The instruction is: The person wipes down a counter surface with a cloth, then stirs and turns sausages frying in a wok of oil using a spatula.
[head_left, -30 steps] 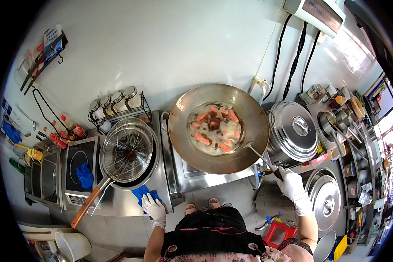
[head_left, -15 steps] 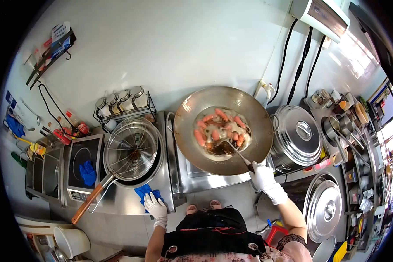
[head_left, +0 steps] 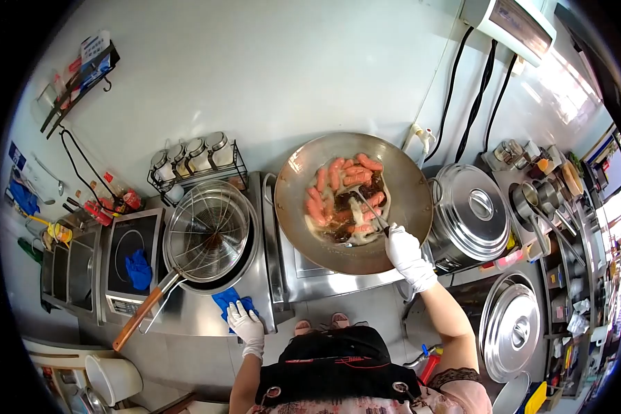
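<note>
A large metal wok [head_left: 293,228] holds several sausages [head_left: 334,172] in foamy, dark liquid. My right hand [head_left: 403,254], in a white glove, is closed round the handle of a long-handled metal cooking utensil [head_left: 378,217]. Its far end dips among the sausages, so its head is hard to make out. To the left, my gloved left hand [head_left: 245,326] lies with fingers stretched out on a blue cloth [head_left: 228,301] at the front of the steel counter [head_left: 207,321].
Left of the wok, a wire strainer [head_left: 210,231] with a wooden handle [head_left: 141,321] rests over a pot. A lidded steel pot [head_left: 469,214] stands close on the wok's right. Behind the strainer is a rack of jars [head_left: 196,155]. Another blue cloth [head_left: 138,269] lies on the cooktop [head_left: 124,241].
My right hand has moved slightly up and left with the utensil, pushing deeper into the wok. The sausages have shifted, many toward the far side. My left hand stays on the cloth.
</note>
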`<state>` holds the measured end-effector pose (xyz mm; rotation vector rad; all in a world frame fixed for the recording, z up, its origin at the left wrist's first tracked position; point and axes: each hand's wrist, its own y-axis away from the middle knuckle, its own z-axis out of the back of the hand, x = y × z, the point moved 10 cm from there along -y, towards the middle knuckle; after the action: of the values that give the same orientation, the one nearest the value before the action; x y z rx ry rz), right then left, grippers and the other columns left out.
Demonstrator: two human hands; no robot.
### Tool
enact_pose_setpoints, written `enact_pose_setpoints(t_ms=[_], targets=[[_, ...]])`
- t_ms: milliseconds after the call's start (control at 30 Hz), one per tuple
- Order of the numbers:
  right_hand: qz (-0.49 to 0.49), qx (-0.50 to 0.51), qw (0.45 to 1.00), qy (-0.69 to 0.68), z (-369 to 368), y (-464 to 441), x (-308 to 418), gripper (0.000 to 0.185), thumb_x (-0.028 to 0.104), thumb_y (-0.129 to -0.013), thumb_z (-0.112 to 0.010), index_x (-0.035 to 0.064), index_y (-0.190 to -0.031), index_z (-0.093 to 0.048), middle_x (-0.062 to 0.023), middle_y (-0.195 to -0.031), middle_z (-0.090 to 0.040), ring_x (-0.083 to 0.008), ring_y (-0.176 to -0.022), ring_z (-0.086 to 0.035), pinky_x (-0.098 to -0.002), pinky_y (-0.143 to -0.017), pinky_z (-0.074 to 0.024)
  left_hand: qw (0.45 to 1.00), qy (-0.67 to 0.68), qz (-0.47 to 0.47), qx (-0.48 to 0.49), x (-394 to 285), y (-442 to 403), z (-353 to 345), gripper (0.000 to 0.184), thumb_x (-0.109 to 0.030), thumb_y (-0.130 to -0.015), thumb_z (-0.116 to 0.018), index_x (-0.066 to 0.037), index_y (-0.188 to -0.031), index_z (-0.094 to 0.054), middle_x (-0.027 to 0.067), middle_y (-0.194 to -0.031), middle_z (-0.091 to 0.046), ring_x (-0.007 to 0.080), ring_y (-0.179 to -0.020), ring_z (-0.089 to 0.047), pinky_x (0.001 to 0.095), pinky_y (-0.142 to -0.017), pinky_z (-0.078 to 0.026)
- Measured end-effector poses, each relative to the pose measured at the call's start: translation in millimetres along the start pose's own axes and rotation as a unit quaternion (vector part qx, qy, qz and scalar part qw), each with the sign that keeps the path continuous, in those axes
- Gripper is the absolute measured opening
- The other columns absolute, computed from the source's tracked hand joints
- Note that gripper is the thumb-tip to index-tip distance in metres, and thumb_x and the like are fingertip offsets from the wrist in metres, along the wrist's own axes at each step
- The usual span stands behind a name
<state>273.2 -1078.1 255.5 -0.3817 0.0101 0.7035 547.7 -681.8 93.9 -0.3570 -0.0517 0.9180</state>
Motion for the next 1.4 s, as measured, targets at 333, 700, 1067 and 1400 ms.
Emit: enact_pose_setpoints(t_ms=[333,700,1067,1400], targets=[[0.002,0.022,0.999,0.045,25.6,35.0,-41.6,0.01,0.009,-0.083,-0.052,0.0029,-0.089,-0.058,-0.0086,-0.066,-0.058,-0.0223,-0.051,-0.061,-0.0322,-0.043,-0.0482,1.0,0.008,0.016,0.021,2.1,-0.3,-1.1,0.053,-0.023,-0.086,-0.051,0.001,-0.133,-0.042,0.0229,-0.138,-0.04,0.0394,-0.128,-0.035,0.0491,-0.108,-0.024],[-0.01,0.097,0.994,-0.04,55.6,68.7,-21.6,0.009,0.01,-0.076,-0.057,0.0041,-0.083,-0.058,-0.0108,-0.065,-0.06,-0.0228,-0.066,-0.064,-0.0345,-0.054,-0.0507,0.999,0.007,0.026,0.036,2.4,-0.7,-1.9,0.053,-0.022,-0.087,-0.051,0.0,-0.134,-0.042,0.0224,-0.14,-0.038,0.0381,-0.13,-0.033,0.0479,-0.109,-0.022],[-0.013,0.069,0.977,-0.201,1.8,13.0,31.2,0.023,0.02,-0.076,-0.063,0.0006,-0.086,-0.058,-0.0152,-0.07,-0.061,-0.0314,-0.062,-0.064,-0.0395,-0.056,-0.0525,0.999,0.009,0.026,0.037,3.4,-1.7,-4.2,0.053,-0.023,-0.087,-0.051,0.0,-0.133,-0.042,0.0224,-0.139,-0.039,0.0385,-0.13,-0.033,0.049,-0.108,-0.024],[-0.034,-0.012,0.999,-0.002,-5.5,-13.0,0.5,0.014,0.01,-0.089,-0.047,0.0043,-0.079,-0.055,-0.0076,-0.059,-0.058,-0.0223,-0.048,-0.061,-0.0344,-0.043,-0.0492,0.999,-0.006,0.022,0.04,3.5,0.1,-5.5,0.052,-0.024,-0.089,-0.048,-0.001,-0.135,-0.041,0.0216,-0.141,-0.038,0.037,-0.131,-0.032,0.0468,-0.109,-0.021]])
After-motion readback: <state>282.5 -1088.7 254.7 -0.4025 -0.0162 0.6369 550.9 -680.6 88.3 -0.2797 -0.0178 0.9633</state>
